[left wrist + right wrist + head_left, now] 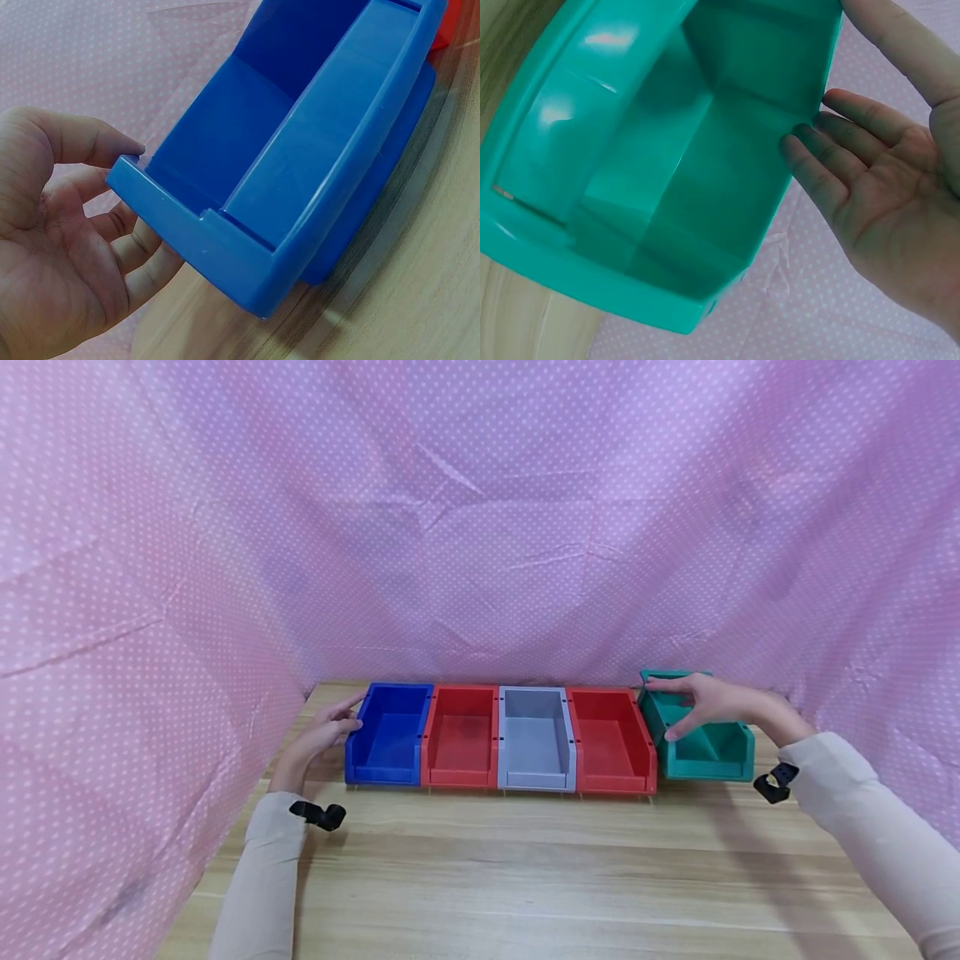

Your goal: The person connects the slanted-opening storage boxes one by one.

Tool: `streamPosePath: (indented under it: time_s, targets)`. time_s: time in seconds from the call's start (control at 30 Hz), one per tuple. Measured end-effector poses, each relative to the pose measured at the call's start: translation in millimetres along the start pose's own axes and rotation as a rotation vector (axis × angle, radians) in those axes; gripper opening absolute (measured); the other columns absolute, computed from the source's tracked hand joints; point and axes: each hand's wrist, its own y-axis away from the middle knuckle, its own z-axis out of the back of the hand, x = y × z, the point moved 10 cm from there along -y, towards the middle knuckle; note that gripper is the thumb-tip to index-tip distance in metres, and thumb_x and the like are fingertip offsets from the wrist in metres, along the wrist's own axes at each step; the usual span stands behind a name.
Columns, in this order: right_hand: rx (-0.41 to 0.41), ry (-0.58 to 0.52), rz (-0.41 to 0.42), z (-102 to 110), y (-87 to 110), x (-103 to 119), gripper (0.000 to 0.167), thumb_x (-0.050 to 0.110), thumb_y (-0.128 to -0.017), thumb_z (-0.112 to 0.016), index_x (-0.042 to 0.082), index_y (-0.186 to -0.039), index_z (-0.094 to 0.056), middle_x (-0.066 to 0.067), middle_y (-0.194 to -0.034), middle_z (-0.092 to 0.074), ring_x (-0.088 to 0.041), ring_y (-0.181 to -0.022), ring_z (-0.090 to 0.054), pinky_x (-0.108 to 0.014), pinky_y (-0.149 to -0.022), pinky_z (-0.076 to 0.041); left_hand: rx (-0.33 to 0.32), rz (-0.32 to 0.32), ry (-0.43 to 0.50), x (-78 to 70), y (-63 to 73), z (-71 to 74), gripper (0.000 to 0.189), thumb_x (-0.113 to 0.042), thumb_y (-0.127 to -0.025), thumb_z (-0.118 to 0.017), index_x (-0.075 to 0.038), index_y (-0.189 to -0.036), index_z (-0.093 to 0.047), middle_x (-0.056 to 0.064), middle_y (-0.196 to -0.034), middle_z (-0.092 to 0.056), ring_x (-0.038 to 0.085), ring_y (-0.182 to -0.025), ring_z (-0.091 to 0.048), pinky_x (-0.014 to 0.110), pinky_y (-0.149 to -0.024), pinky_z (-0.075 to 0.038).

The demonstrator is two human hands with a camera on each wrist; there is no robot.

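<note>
A row of plastic bins stands on the table: a blue bin, a red bin, a grey bin and another red bin. Beside the blue bin's left wall is my left hand, its thumb at the rim and the other fingers along the outside, partly hidden in the left wrist view. A green bin sits askew at the row's right end. Over it reaches my right hand, thumb and fingers spread. Its fingertips are at the green bin's rim in the right wrist view.
The bins are on a wooden table, whose surface extends in front of them. A pink dotted cloth hangs behind and along both sides. A black wrist device is on the left sleeve, and another device on the right.
</note>
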Motion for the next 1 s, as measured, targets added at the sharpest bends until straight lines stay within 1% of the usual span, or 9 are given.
streamPosePath:
  time_s: [0.13, 0.23, 0.3, 0.4, 0.6, 0.73, 0.83, 0.9, 1.0]
  targets:
    - [0.002, -0.002, -0.014, -0.9, -1.2, 0.7, 0.097, 0.029, -0.081, -0.087, -0.002, -0.156, -0.034, -0.036, -0.158, -0.03, -0.063, -0.138, -0.035, -0.061, -0.103, -0.047, 0.001, -0.013, 0.015, 0.0, -0.1, 0.8, 0.067, -0.005, -0.103, -0.052, -0.01, -0.162, -0.022, 0.002, -0.103, -0.039, 0.009, -0.078, -0.04, 0.024, -0.063, -0.037]
    - [0.0, 0.01, -0.01, -1.5, -2.9, 3.0, 0.096, 0.028, -0.081, -0.087, -0.004, -0.155, -0.034, -0.035, -0.158, -0.031, -0.063, -0.136, -0.037, -0.058, -0.102, -0.049, -0.005, -0.015, 0.028, -0.4, 0.4, 1.4, 0.067, -0.005, -0.103, -0.052, -0.01, -0.162, -0.023, 0.002, -0.102, -0.039, 0.009, -0.076, -0.039, 0.022, -0.061, -0.036]
    - [-0.002, 0.019, -0.002, -1.9, -4.4, 4.3, 0.096, 0.026, -0.081, -0.087, -0.006, -0.154, -0.034, -0.034, -0.157, -0.033, -0.062, -0.135, -0.04, -0.057, -0.102, -0.049, -0.007, -0.016, 0.025, -0.5, 0.8, 1.5, 0.066, -0.005, -0.103, -0.052, -0.011, -0.162, -0.023, 0.002, -0.102, -0.039, 0.009, -0.077, -0.039, 0.023, -0.062, -0.036]
    - [0.0, 0.025, 0.01, -3.1, -7.1, 4.4, 0.096, 0.024, -0.081, -0.087, -0.008, -0.153, -0.033, -0.034, -0.156, -0.034, -0.062, -0.134, -0.041, -0.056, -0.102, -0.049, -0.01, -0.008, 0.013, 0.6, 0.8, 2.8, 0.066, -0.006, -0.103, -0.051, -0.011, -0.163, -0.023, 0.003, -0.104, -0.039, 0.009, -0.084, -0.041, 0.024, -0.068, -0.039]
    - [0.006, 0.021, 0.018, -5.2, -9.5, 2.6, 0.096, 0.023, -0.08, -0.088, -0.009, -0.153, -0.034, -0.033, -0.157, -0.033, -0.061, -0.135, -0.04, -0.057, -0.103, -0.047, -0.009, 0.014, -0.004, 2.6, 0.2, 3.6, 0.065, -0.009, -0.104, -0.051, -0.013, -0.163, -0.022, 0.002, -0.107, -0.039, 0.012, -0.096, -0.044, 0.027, -0.079, -0.044]
    - [0.006, 0.013, 0.018, -7.1, -9.0, 1.3, 0.095, 0.024, -0.081, -0.087, -0.009, -0.153, -0.035, -0.033, -0.157, -0.032, -0.061, -0.136, -0.039, -0.057, -0.104, -0.047, -0.001, 0.023, -0.019, 2.5, 1.1, 1.7, 0.066, -0.01, -0.105, -0.051, -0.015, -0.164, -0.021, 0.007, -0.117, -0.04, 0.02, -0.111, -0.047, 0.037, -0.094, -0.046]
    - [0.005, 0.006, 0.015, -8.5, -7.9, 0.4, 0.095, 0.026, -0.081, -0.087, -0.008, -0.153, -0.035, -0.032, -0.158, -0.033, -0.062, -0.136, -0.039, -0.057, -0.104, -0.047, 0.005, 0.029, -0.017, 3.2, 1.7, -0.3, 0.067, -0.01, -0.104, -0.051, -0.016, -0.164, -0.021, 0.011, -0.123, -0.04, 0.027, -0.12, -0.045, 0.045, -0.103, -0.043]
    - [0.003, -0.001, 0.019, -9.0, -7.1, 1.0, 0.095, 0.027, -0.081, -0.087, -0.008, -0.153, -0.036, -0.032, -0.158, -0.033, -0.061, -0.137, -0.039, -0.057, -0.104, -0.047, 0.009, 0.029, -0.012, 3.6, 1.8, -1.3, 0.067, -0.01, -0.104, -0.052, -0.016, -0.164, -0.021, 0.011, -0.123, -0.039, 0.028, -0.12, -0.045, 0.044, -0.103, -0.044]
    - [-0.002, -0.012, 0.036, -9.3, -6.7, 2.6, 0.094, 0.026, -0.08, -0.087, -0.008, -0.152, -0.037, -0.032, -0.158, -0.033, -0.06, -0.138, -0.038, -0.058, -0.105, -0.045, 0.007, 0.029, -0.018, 4.7, 1.6, -1.5, 0.067, -0.01, -0.104, -0.052, -0.015, -0.164, -0.021, 0.01, -0.122, -0.039, 0.026, -0.117, -0.045, 0.038, -0.098, -0.045]
